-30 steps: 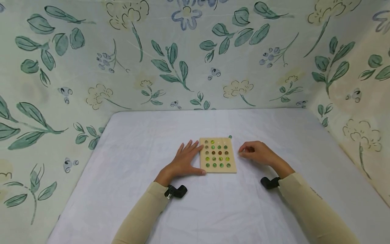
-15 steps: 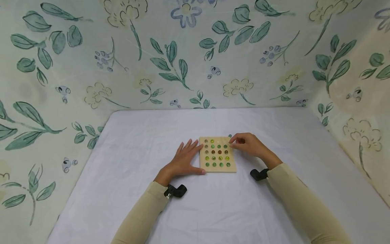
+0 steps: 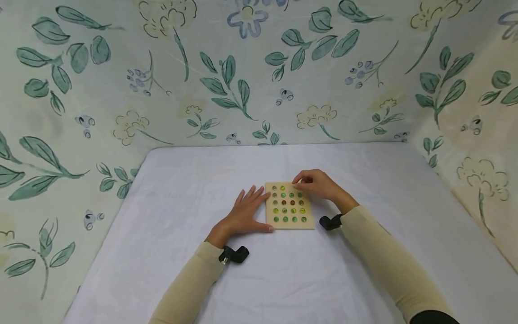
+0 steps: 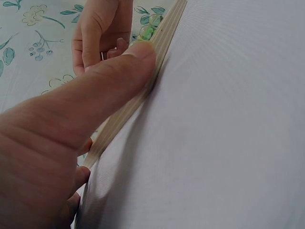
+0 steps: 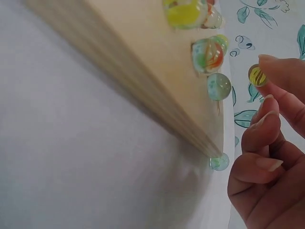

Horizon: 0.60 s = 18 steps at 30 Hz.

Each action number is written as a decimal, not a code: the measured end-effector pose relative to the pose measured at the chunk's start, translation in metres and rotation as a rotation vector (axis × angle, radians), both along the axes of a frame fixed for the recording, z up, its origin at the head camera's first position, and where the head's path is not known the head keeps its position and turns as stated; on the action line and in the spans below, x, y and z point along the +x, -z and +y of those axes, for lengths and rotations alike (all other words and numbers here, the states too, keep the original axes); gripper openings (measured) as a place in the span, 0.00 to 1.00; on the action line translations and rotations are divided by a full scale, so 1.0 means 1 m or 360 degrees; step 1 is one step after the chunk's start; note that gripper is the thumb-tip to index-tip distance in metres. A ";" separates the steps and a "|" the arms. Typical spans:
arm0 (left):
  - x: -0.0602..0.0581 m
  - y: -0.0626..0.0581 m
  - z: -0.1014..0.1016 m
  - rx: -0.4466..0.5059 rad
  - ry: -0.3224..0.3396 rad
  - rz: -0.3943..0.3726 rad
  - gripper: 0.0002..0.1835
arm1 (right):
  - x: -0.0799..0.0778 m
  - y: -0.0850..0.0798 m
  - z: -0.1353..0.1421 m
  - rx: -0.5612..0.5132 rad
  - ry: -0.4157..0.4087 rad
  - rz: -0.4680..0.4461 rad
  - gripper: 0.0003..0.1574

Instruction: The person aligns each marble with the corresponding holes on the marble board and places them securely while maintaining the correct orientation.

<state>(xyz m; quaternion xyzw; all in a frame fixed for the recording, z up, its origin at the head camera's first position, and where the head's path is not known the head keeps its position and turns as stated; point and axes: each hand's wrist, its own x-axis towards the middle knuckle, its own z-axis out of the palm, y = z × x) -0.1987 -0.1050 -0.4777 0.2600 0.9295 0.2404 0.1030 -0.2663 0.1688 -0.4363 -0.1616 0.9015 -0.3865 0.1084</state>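
A square wooden board (image 3: 289, 226) lies on the table, with rows of green, yellow and brownish glass marbles (image 3: 285, 219) set on it. My left hand (image 3: 243, 215) rests at its left side, fingers spread; the thumb presses on the near corner, and the left wrist view shows it over the layered board edge (image 4: 126, 112). Above the far right part of the board, my right hand (image 3: 317, 183) pinches a yellow marble with dark stripes (image 5: 258, 75) between thumb and index finger. The hand hides the board's far right corner in the head view.
A loose clear-green marble (image 5: 219, 161) sits beside the board's corner in the right wrist view. White cloth (image 3: 202, 171) covers the table. Patterned fabric walls (image 3: 243, 112) rise at the back and sides.
My right hand has moved left and away from me, from beside the board to over its far right part. The left hand and the board have stayed in place.
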 end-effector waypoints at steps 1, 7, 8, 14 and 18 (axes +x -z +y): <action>0.000 0.001 0.000 0.0008 0.0001 0.0003 0.58 | -0.001 0.000 -0.001 0.0002 -0.0002 0.0002 0.09; -0.001 0.005 0.000 0.0007 0.0005 0.0005 0.59 | -0.004 0.002 -0.003 0.0017 0.0023 -0.0010 0.08; -0.001 0.006 0.000 0.0001 0.0003 0.0007 0.59 | -0.005 0.002 -0.003 0.0016 0.0029 -0.0016 0.08; -0.001 0.006 0.000 -0.0006 -0.0002 0.0013 0.59 | -0.006 0.002 -0.004 0.0038 0.0039 -0.0027 0.08; 0.000 0.005 0.000 0.0000 -0.0010 0.0022 0.58 | -0.008 0.003 -0.005 0.0043 0.0041 -0.0043 0.08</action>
